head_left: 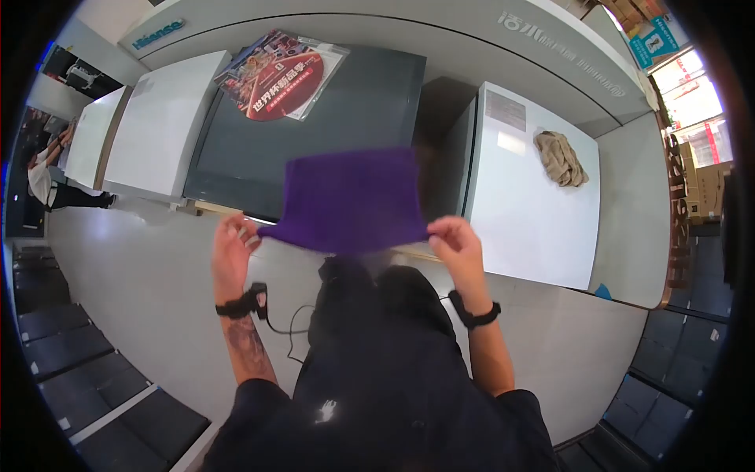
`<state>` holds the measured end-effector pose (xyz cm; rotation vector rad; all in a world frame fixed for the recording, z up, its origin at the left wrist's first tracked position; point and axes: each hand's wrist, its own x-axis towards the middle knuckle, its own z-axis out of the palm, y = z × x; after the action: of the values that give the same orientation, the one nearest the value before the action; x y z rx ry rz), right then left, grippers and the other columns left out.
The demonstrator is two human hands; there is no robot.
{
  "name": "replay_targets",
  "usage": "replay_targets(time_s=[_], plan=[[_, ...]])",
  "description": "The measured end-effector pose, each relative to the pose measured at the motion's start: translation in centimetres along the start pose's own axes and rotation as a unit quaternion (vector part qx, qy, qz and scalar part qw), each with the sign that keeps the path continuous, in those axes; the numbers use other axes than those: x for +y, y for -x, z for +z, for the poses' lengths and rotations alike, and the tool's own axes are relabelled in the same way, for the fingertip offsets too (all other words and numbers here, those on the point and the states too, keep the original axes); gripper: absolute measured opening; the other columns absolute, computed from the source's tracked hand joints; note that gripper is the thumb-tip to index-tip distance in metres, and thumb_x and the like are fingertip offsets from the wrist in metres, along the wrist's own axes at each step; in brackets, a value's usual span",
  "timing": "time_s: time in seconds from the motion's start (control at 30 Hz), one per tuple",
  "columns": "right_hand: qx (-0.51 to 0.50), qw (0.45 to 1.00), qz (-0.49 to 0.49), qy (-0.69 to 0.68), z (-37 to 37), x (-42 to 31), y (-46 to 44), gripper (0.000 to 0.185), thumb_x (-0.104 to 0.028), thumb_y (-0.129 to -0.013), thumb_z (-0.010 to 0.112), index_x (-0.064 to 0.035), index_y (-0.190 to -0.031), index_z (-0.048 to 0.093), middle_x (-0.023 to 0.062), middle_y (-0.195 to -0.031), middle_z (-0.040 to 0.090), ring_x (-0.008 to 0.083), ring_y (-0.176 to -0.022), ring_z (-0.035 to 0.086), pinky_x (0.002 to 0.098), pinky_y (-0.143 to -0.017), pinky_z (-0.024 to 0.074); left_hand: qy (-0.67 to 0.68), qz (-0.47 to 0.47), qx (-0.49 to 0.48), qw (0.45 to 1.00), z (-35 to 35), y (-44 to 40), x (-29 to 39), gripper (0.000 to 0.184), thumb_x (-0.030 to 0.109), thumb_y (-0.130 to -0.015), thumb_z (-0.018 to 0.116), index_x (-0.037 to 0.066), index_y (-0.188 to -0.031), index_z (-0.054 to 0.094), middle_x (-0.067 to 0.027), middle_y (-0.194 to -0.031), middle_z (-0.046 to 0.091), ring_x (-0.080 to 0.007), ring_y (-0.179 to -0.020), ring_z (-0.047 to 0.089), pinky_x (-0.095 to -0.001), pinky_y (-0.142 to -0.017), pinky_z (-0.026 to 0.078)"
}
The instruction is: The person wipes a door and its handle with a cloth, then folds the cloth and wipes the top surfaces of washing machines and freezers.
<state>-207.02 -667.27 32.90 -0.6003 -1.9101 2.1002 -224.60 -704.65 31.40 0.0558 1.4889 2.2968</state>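
Observation:
A purple cloth (354,197) is stretched out in the air between my two hands, in front of the dark grey appliance top. My left hand (233,244) pinches its near left corner between thumb and fingers. At the near right corner, my right hand (458,242) grips the cloth the same way. The far edge of the cloth is slightly blurred and overlaps the dark grey top (370,94). Both wrists wear black straps, and a cable hangs from the left one.
Printed leaflets (283,75) in clear plastic lie on the dark grey top. To the right, a crumpled beige cloth (561,159) rests on a white appliance (535,228). More white appliances (161,126) stand at left, near another person (47,177). Dark boxes (86,370) line the floor.

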Motion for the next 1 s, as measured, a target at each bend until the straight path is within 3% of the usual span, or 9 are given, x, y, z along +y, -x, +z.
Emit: replay_targets(time_s=[0.13, 0.2, 0.3, 0.4, 0.47, 0.53, 0.6, 0.87, 1.0], plan=[[0.054, 0.993, -0.102, -0.002, 2.9, -4.2, -7.2, 0.024, 0.003, -0.086, 0.061, -0.0036, -0.109, 0.058, 0.0005, -0.097, 0.059, 0.0069, -0.088, 0.056, 0.0215, -0.074, 0.0473, 0.113, 0.042, -0.086, 0.989, 2.2, -8.7, 5.0, 0.047, 0.027, -0.087, 0.055, 0.008, -0.131, 0.048, -0.0096, -0.124, 0.057, -0.0261, -0.107, 0.057, -0.0501, -0.093, 0.049], [0.076, 0.984, -0.161, -0.001, 4.0, -7.0, -10.3, 0.028, 0.005, -0.085, 0.061, -0.0032, -0.112, 0.058, -0.0004, -0.093, 0.058, 0.0053, -0.082, 0.053, 0.0196, -0.069, 0.0437, 0.103, 0.087, -0.126, 0.983, 3.2, -12.6, 7.6, 0.049, 0.025, -0.087, 0.053, 0.007, -0.132, 0.047, -0.0126, -0.129, 0.055, -0.0296, -0.113, 0.056, -0.0506, -0.093, 0.048], [0.08, 0.965, -0.242, -0.052, 5.2, -11.1, -12.8, 0.032, 0.007, -0.085, 0.06, -0.0012, -0.116, 0.056, 0.0071, -0.117, 0.06, 0.0081, -0.093, 0.055, 0.0216, -0.082, 0.047, 0.149, 0.111, -0.2, 0.962, 4.0, -16.1, 11.5, 0.049, 0.024, -0.088, 0.053, 0.006, -0.132, 0.046, -0.0143, -0.13, 0.052, -0.0302, -0.114, 0.055, -0.0496, -0.095, 0.047], [0.085, 0.952, -0.293, -0.031, 6.5, -15.0, -11.5, 0.032, 0.008, -0.085, 0.06, -0.0001, -0.116, 0.055, 0.0109, -0.122, 0.058, 0.0108, -0.1, 0.056, 0.0227, -0.084, 0.0473, 0.162, 0.155, -0.254, 0.941, 4.4, -16.3, 14.0, 0.048, 0.023, -0.088, 0.052, 0.005, -0.132, 0.045, -0.0159, -0.132, 0.05, -0.0301, -0.115, 0.054, -0.048, -0.096, 0.047], [0.099, 0.948, -0.302, -0.011, 7.9, -15.7, -9.2, 0.032, 0.008, -0.085, 0.06, 0.0001, -0.115, 0.055, 0.013, -0.126, 0.056, 0.0132, -0.105, 0.057, 0.0238, -0.086, 0.0473, 0.131, 0.149, -0.229, 0.953, 3.3, -15.2, 14.9, 0.048, 0.023, -0.088, 0.052, 0.005, -0.132, 0.045, -0.0158, -0.132, 0.05, -0.0296, -0.115, 0.054, -0.0471, -0.096, 0.047], [0.122, 0.951, -0.282, 0.032, 8.7, -14.1, -7.0, 0.032, 0.008, -0.084, 0.06, 0.0, -0.115, 0.055, 0.0143, -0.128, 0.055, 0.0155, -0.11, 0.056, 0.0263, -0.089, 0.0469, 0.1, 0.136, -0.229, 0.958, 1.5, -13.6, 14.8, 0.046, 0.023, -0.089, 0.051, 0.005, -0.131, 0.044, -0.0156, -0.131, 0.05, -0.0286, -0.117, 0.054, -0.0451, -0.095, 0.048], [0.131, 0.959, -0.242, 0.066, 8.9, -10.8, -4.4, 0.032, 0.008, -0.084, 0.06, -0.0002, -0.115, 0.055, 0.0146, -0.128, 0.055, 0.0174, -0.115, 0.054, 0.029, -0.093, 0.0459, 0.082, 0.078, -0.162, 0.98, -0.3, -11.2, 13.4, 0.046, 0.025, -0.086, 0.054, 0.007, -0.128, 0.047, -0.0124, -0.123, 0.055, -0.0234, -0.109, 0.057, -0.0334, -0.08, 0.052], [0.116, 0.99, 0.081, -0.027, 10.9, 8.8, 3.2, 0.031, 0.007, -0.086, 0.058, -0.0026, -0.116, 0.057, 0.0096, -0.124, 0.057, 0.0171, -0.111, 0.055, 0.0321, -0.095, 0.0459, -0.044, -0.25, -0.035, 0.967, -8.7, -4.7, 2.2, 0.024, 0.021, -0.088, 0.056, 0.011, -0.11, 0.054, -0.0067, -0.107, 0.06, -0.0174, -0.096, 0.058, -0.0338, -0.081, 0.046], [0.11, 0.991, 0.077, -0.02, 10.9, 10.1, 4.7, 0.031, 0.007, -0.087, 0.056, -0.002, -0.117, 0.057, 0.0086, -0.123, 0.058, 0.0164, -0.108, 0.056, 0.032, -0.093, 0.0471, -0.088, -0.278, -0.035, 0.956, -9.6, -3.2, 2.4, 0.022, 0.019, -0.091, 0.056, 0.011, -0.112, 0.056, -0.0047, -0.104, 0.061, -0.016, -0.093, 0.058, -0.0333, -0.082, 0.046]])
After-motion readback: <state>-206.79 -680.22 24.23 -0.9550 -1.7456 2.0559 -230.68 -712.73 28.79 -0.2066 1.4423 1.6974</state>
